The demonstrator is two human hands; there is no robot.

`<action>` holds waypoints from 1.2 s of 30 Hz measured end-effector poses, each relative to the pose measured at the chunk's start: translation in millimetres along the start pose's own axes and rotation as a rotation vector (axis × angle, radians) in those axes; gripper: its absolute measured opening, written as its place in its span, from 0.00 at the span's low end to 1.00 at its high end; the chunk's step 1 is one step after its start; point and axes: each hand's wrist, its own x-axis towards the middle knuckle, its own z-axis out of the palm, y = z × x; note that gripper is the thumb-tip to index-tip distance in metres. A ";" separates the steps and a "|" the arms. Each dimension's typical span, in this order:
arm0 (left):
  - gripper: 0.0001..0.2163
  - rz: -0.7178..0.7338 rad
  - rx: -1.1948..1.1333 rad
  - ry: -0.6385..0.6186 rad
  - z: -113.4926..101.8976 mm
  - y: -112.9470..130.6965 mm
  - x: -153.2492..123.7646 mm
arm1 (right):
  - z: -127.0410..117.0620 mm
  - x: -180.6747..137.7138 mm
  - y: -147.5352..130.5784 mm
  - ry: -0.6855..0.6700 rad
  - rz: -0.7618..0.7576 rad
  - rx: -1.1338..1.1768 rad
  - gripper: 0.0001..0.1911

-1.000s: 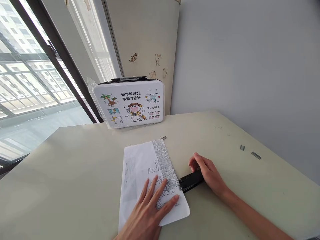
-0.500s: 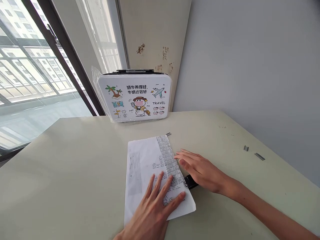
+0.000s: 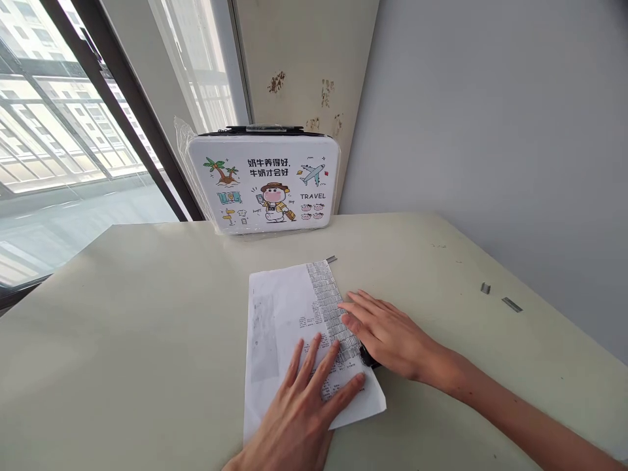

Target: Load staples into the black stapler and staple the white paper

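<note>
Our left hand (image 3: pixel 300 411) flat on paper (image 3: pixel 280 291), fingers spread apart. Our right hand (image 3: pixel 392 339) open, palm down over black stapler (image 3: pixel 366 357), mostly hidden, at paper's right edge. We note staple rows (image 3: pixel 330 294) there, white case (image 3: pixel 235 149) behind.

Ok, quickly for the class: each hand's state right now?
Left hand: open, spread flat on the stapled paper.
Right hand: open, palm down over the black stapler, mostly hiding it.
</note>
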 end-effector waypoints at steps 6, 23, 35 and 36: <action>0.50 -0.009 -0.004 -0.003 -1.5 1.5 -1.2 | 3.9 -0.2 -0.9 0.012 -0.003 -0.035 0.31; 0.48 -0.016 0.012 -0.020 -3.6 2.8 0.7 | 7.4 -2.5 -18.8 -0.040 0.010 -0.541 0.31; 0.48 0.002 0.019 0.021 0.6 -0.1 -0.4 | 29.9 -0.1 -13.8 0.123 -0.098 -0.757 0.29; 0.48 0.003 0.023 0.021 0.5 -0.2 -0.2 | 30.9 0.1 -15.3 0.126 -0.098 -0.768 0.29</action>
